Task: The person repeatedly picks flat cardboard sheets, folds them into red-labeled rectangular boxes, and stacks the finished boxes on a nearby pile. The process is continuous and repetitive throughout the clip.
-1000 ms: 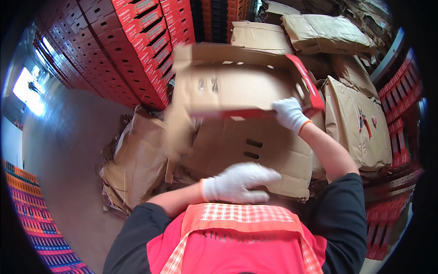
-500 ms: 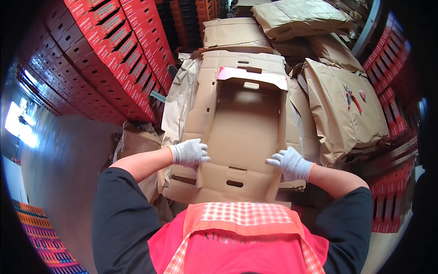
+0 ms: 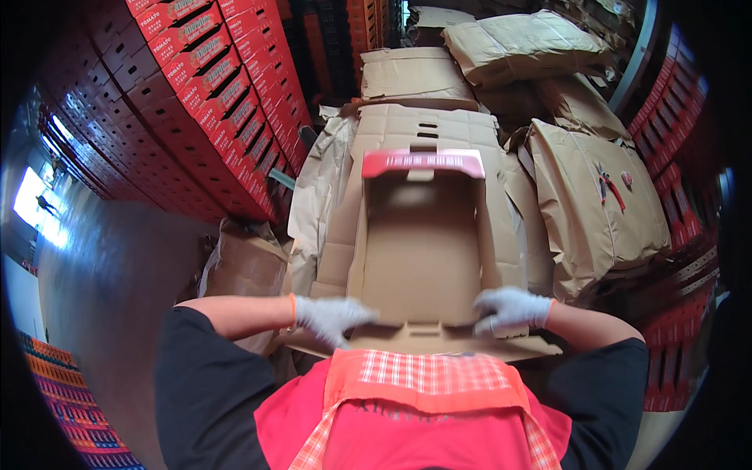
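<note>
A partly folded cardboard box point(image 3: 423, 254), brown inside with a red printed far end flap, lies in front of me. My left hand point(image 3: 333, 317), in a pale knit glove with an orange cuff, grips its near left corner; motion blurs the fingers. On the near right corner my right hand point(image 3: 513, 309), gloved the same way, is closed with fingers curled over the edge. Between the hands the near end panel is folded up. Beneath the box lie flat cardboard blanks point(image 3: 376, 129) with slots.
Tall stacks of red boxes point(image 3: 219, 86) rise at the left, and more red boxes point(image 3: 666, 345) at the right. Paper-wrapped bundles point(image 3: 595, 196) lie at the right and back; red-handled pliers point(image 3: 611, 192) rest on one. Colourful stacked crates point(image 3: 70, 399) stand at lower left.
Both hands have moved nearer to me, onto the box's near corners. The near end panel has folded up, and the far red flap now stands more upright. The whole view has shifted slightly.
</note>
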Tool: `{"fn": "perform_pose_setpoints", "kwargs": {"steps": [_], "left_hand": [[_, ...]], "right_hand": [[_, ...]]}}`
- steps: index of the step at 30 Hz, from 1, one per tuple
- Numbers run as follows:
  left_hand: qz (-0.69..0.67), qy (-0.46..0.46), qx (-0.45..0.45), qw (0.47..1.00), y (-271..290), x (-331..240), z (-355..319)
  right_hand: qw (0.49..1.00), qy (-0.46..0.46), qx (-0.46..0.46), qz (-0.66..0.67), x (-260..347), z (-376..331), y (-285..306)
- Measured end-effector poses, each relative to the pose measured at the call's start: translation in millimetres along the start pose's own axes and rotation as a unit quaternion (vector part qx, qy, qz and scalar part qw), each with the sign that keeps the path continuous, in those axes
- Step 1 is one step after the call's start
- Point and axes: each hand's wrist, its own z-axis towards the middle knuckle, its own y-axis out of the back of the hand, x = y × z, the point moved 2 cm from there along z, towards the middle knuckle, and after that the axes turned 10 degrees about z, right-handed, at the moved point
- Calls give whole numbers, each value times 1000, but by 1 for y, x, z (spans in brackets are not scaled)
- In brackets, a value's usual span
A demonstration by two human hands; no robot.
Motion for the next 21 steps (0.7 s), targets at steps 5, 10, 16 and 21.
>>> {"fn": "perform_pose_setpoints", "kwargs": {"steps": [5, 10, 16, 21], "left_hand": [[-132, 105, 164, 972, -11, 13, -29], [234, 312, -405, 827, -24, 99, -13], [-675, -5, -547, 495, -69, 138, 77], [-736, -86, -574, 350, -43, 95, 95]], "right_hand": [[975, -29, 212, 64, 7, -25, -16], [955, 69, -285, -47, -37, 7, 16], [684, 74, -436, 580, -112, 74, -27], [648, 114, -335, 674, -83, 45, 55]]}}
